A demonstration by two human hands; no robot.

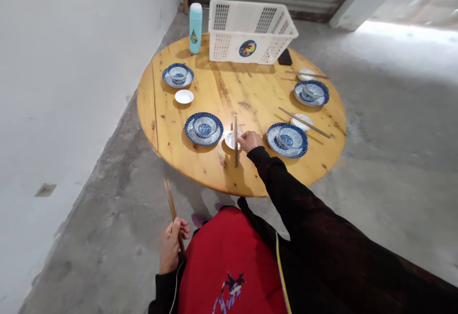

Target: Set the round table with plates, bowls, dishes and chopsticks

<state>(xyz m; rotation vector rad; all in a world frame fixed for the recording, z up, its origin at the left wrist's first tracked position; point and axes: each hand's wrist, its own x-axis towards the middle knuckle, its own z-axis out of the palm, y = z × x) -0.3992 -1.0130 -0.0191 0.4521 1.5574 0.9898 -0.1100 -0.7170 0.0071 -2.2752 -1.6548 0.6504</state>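
Note:
My right hand [251, 141] reaches over the near edge of the round wooden table, its fingers pinched at a pair of chopsticks [235, 154]. These lie across a small white dish [230, 138], pointing away from me. Left of that dish is a blue-and-white plate [188, 134] with a bowl [204, 127] on it; another such plate [304, 151] with a bowl [285, 140] is to its right. Low at the left, off the table, my left hand [173, 240] is closed around several more chopsticks [170, 198], which point up and forward.
On the round table [222, 87] stand a white plastic basket [229, 47], a light blue bottle [195, 27] and a dark phone [285, 57]. Chopsticks [315, 130] cross a dish on the right. A small dish [184, 96] sits farther left. A white wall [71, 89] rises at the left.

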